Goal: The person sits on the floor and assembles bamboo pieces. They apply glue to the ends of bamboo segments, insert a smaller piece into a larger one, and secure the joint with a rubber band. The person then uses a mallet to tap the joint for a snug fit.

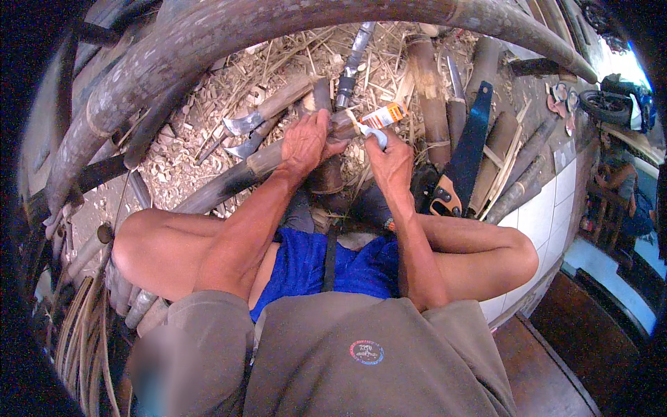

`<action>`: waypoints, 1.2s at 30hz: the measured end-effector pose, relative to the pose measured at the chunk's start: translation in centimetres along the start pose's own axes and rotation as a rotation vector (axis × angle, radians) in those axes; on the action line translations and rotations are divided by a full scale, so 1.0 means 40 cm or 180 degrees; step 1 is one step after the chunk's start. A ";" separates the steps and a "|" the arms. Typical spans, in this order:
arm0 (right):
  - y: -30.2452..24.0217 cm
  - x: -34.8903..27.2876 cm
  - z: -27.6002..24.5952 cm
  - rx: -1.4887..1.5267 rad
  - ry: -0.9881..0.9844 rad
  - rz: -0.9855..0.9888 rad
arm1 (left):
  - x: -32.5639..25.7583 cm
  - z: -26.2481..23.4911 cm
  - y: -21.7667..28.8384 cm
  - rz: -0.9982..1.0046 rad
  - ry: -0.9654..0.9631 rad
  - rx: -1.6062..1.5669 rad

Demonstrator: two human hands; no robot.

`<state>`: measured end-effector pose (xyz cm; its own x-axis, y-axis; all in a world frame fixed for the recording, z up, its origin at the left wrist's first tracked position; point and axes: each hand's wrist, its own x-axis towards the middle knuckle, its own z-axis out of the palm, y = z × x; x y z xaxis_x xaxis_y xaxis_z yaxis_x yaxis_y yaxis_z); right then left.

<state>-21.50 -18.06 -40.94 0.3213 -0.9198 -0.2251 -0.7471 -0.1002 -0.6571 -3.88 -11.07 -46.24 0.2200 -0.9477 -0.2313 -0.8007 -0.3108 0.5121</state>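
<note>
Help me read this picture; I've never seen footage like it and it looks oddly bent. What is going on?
It is one view from a wide fisheye camera worn on a person's head, looking down, so straight edges curve. The person sits on the ground. The left hand grips a bamboo piece. The right hand holds a small tube at its end. Around lie wood shavings, two hatchets, a handsaw and more bamboo poles.

blocked ahead: bamboo poles (431, 90) | right: handsaw (464, 149) | left: two hatchets (244, 132)
</note>
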 end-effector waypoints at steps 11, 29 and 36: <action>-0.033 -0.028 0.019 0.0104 -0.0253 -0.0166 | -0.003 -0.010 0.006 -0.0076 0.0042 -0.0020; 0.008 0.003 -0.051 0.2112 -0.0157 0.0809 | 0.014 -0.002 -0.006 -0.0051 -0.0050 -0.0016; 0.024 -0.002 -0.146 0.5088 -0.1040 0.0743 | 0.022 -0.088 -0.004 0.0174 -0.0383 -0.1158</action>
<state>-25.64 -20.28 -37.35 0.5512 -0.7233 -0.4159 0.4593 0.6792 -0.5725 -1.62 -12.10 -43.60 0.0982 -0.9550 -0.2799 -0.5546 -0.2861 0.7814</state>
